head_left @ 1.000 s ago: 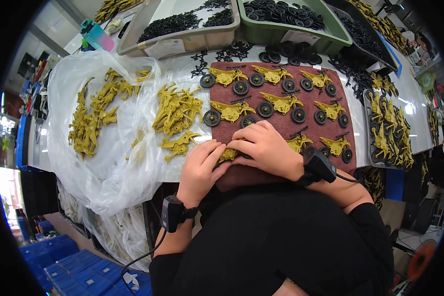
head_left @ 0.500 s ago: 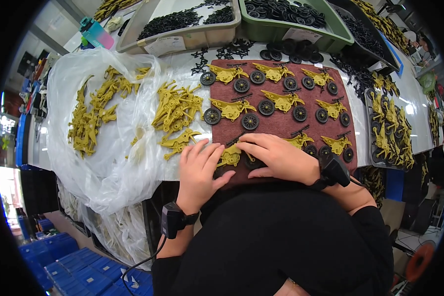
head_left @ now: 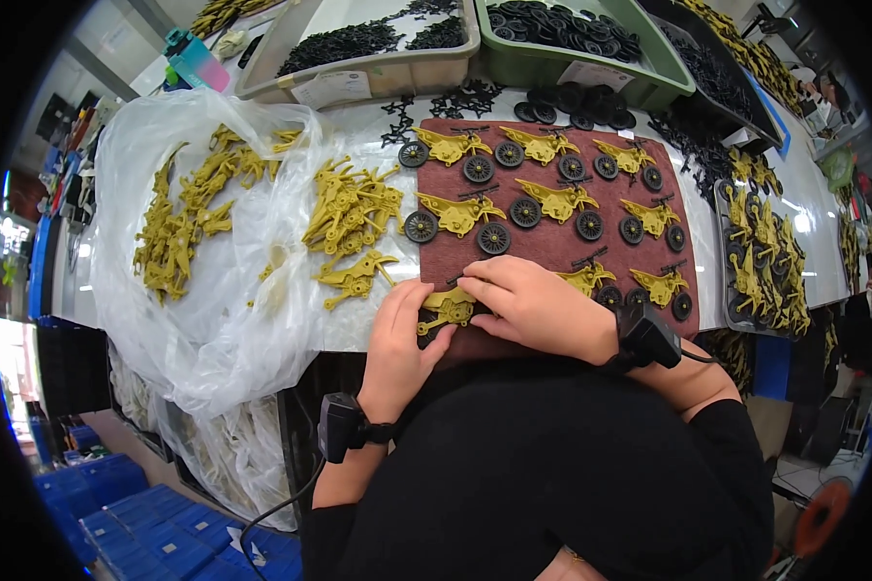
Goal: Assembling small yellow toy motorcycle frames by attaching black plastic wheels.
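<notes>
Both hands barely shifted, left hand (head_left: 402, 334) and right hand (head_left: 538, 308) fingers gripping yellow motorcycle body (head_left: 448, 310).

We get bright, even overhead light with soft, short shadows, glare off the crinkled clear plastic sheet (head_left: 213, 281) and the white glossy tabletop (head_left: 814, 223), sharp focus centre-frame, heavy fisheye bending at the rim, black vignette corners, and a blown-out patch at far left.
</notes>
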The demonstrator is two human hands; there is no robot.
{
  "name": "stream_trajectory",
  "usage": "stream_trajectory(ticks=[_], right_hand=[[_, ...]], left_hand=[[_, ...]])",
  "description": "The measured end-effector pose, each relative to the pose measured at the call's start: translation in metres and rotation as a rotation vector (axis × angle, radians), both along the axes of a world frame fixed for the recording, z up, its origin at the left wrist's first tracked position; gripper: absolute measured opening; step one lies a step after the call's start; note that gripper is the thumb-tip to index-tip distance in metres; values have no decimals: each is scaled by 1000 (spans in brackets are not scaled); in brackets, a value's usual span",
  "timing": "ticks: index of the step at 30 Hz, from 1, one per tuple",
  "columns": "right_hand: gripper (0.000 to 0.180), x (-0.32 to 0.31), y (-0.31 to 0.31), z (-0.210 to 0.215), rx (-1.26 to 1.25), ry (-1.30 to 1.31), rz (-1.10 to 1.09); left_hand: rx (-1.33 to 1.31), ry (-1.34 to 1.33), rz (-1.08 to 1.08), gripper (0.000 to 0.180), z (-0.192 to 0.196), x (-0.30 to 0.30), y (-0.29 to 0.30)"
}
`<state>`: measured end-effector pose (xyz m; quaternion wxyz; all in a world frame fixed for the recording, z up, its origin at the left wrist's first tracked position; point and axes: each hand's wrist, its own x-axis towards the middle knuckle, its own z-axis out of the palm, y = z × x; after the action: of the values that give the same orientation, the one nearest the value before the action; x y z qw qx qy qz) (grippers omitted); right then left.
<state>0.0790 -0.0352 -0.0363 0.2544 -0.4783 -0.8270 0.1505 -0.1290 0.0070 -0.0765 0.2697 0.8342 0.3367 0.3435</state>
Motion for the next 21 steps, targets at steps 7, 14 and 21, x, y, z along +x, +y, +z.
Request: stream_trajectory(ticks=[7, 14, 21], right_hand=[[32, 12, -4, -2, -73, 61, -63], [23, 28, 0, -1, -178, 41, -69], [24, 12, 1, 1, 92, 7, -9]], left_hand=[[-7, 39, -55, 45, 4, 0, 3], [75, 154, -47, 43, 14, 4, 2], [179, 229, -66, 45, 16, 4, 4]])
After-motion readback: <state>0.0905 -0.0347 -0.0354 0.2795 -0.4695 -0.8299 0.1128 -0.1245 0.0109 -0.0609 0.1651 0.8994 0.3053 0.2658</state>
